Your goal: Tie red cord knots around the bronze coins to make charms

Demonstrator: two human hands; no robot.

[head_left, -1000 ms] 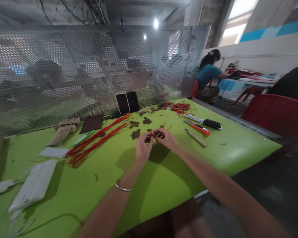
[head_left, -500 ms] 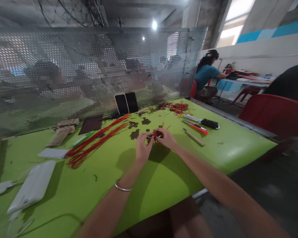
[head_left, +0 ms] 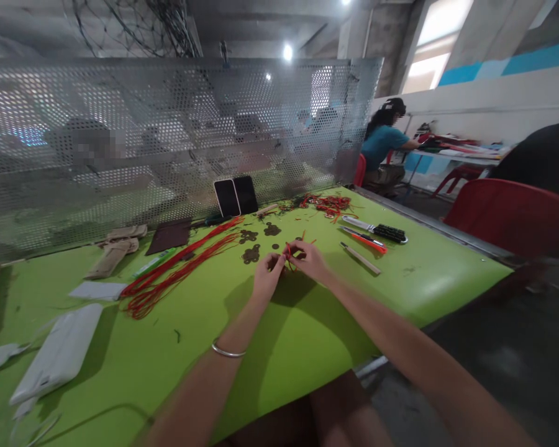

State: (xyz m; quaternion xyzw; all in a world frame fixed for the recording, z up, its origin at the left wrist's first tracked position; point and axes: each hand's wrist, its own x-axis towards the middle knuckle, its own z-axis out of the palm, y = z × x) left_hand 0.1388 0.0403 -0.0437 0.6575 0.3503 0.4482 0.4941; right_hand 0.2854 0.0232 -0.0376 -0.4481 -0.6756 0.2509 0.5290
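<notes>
Close together over the green table, my left hand and my right hand pinch a red cord between their fingertips. The cord makes a small loop there, and loose orange-red ends stick up behind my right fingers. Whether a coin sits in the loop is hidden by the fingers. Just beyond my left hand lie several piles of dark round coins, with a single coin apart from them. Bundles of long red cords stretch out to the left.
Right of my hands lie a wooden-handled tool, an orange-and-black knife and a black-gripped tool. A red cord tangle, two phones and a perforated metal screen stand behind. A white power bank lies left. A co-worker sits beyond.
My left fingers have drawn in a little and shifted slightly, and the red cord's loop now shows more clearly between my hands. The whole view has shifted slightly.
</notes>
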